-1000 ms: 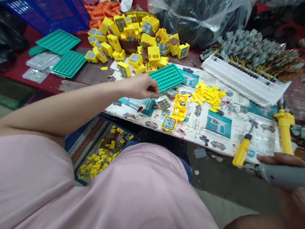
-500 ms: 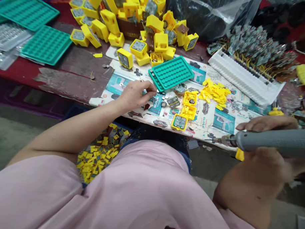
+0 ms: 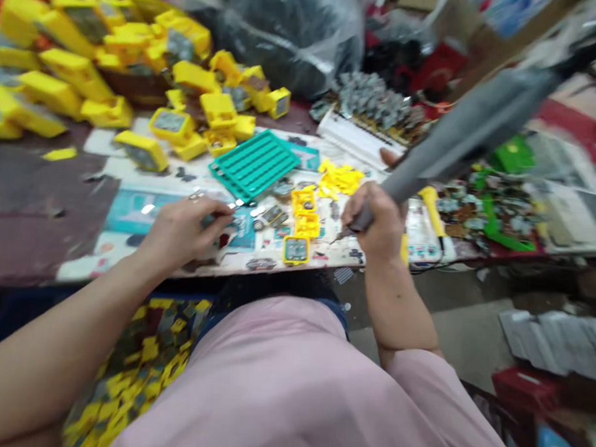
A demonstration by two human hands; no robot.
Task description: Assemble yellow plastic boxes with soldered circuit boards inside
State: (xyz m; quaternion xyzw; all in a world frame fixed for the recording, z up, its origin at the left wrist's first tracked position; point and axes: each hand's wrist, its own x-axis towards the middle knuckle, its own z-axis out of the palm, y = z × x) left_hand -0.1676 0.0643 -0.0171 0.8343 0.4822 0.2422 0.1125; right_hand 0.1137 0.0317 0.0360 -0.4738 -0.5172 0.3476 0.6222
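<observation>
My left hand [image 3: 187,229] rests on the printed paper near the table's front edge, fingers curled in a pinch over small metal discs; what it holds is too blurred to name. My right hand [image 3: 376,220] grips a grey electric screwdriver [image 3: 457,134] that slants up to the right, its tip down near the paper. Between my hands lie a small yellow square case [image 3: 296,249] and open yellow housings [image 3: 304,211]. A teal grid tray [image 3: 254,164] sits just behind them.
A heap of yellow cases [image 3: 137,68] fills the back left. Small yellow clips [image 3: 339,178] lie beside the tray. A white rack with wired boards [image 3: 370,115], a yellow-handled screwdriver [image 3: 432,212] and green parts [image 3: 509,192] stand to the right. A bin of yellow pieces [image 3: 141,355] sits below.
My right hand has swung the grey screwdriver up and in over the table beside the yellow housings. The left hand has stayed near the discs. The view has turned to the right.
</observation>
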